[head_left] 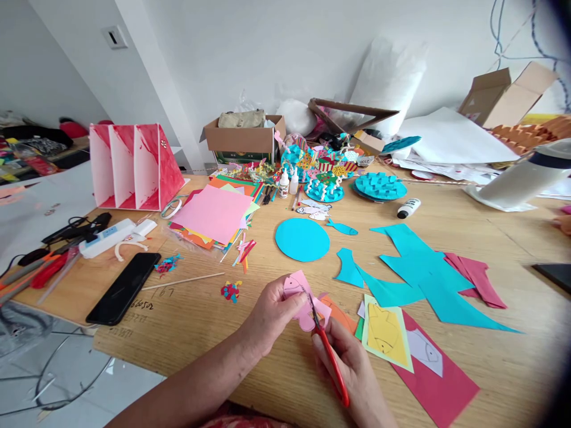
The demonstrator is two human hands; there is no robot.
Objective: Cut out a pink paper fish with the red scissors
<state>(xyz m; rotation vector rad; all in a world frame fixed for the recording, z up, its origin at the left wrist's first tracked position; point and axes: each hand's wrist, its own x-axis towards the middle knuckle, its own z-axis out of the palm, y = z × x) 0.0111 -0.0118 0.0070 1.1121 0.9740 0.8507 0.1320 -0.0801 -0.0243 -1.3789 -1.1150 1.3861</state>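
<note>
My left hand (pixel 276 309) pinches a piece of pink paper (pixel 294 284) with a fish outline drawn on it. My right hand (pixel 345 362) is closed around red-handled scissors (pixel 332 356), whose blades lie at the pink paper. Part of the blades is hidden by the paper and fingers. Beyond my hands lies a blue paper circle (pixel 302 239), with a small blue paper fish (pixel 343 227) beside it. To the right of my right hand are a yellow paper with a fish drawing (pixel 386 333), an orange paper piece (pixel 338 312) and a red sheet (pixel 439 386).
Blue paper scraps (pixel 423 273) spread across the right. At left are a stack of coloured paper (pixel 212 214), a black phone (pixel 124 288), a power strip (pixel 107 236) and a red-and-white divider (pixel 134 166). Glue bottles (pixel 284 185) and blue paper crafts (pixel 379 186) stand behind.
</note>
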